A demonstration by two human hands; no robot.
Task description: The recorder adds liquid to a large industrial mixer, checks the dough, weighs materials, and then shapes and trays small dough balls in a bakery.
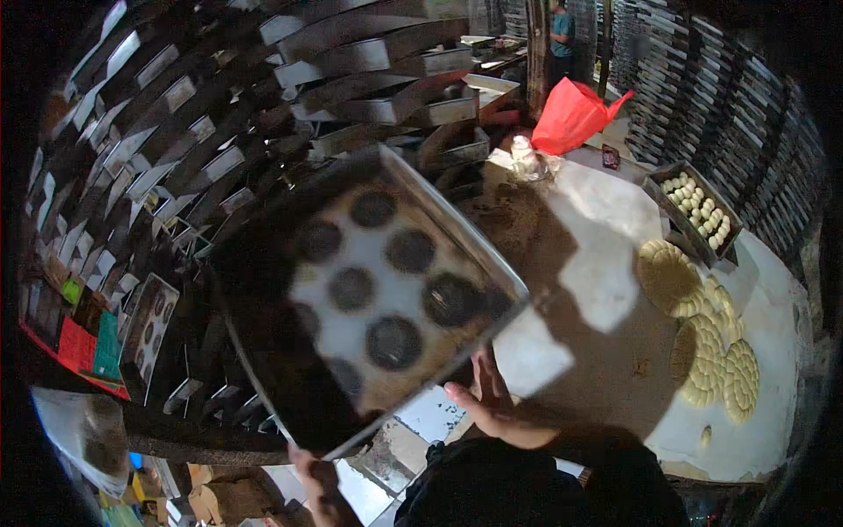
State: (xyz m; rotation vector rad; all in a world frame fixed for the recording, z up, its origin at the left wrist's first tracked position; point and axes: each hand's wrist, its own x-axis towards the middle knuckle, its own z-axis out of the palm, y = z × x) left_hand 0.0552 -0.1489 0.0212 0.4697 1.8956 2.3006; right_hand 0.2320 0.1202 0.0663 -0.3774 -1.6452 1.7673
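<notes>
The left grip (pixel 314 474) clamps the tray (pixel 379 268) (dark-spotted inside), the right grip (pixel 502 413) spread at its edge.

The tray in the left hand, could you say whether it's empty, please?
The tray looks empty: only dark marks show inside; its shaded left side is unclear.

This looks like a bakery workshop, for the pale-topped table (pixel 606 281) carries rows of small dough pieces (pixel 702 360) laid in rounded coils on its right side, with a dark tray (pixel 708 255) of dough balls (pixel 700 208) behind them. Tall stacks of metal trays (pixel 351 57) crowd in to the left of the table, more stacked trays (pixel 694 97) rise behind its right end, and a square pan (pixel 375 263) with dark round patches is held up on its left.
</notes>
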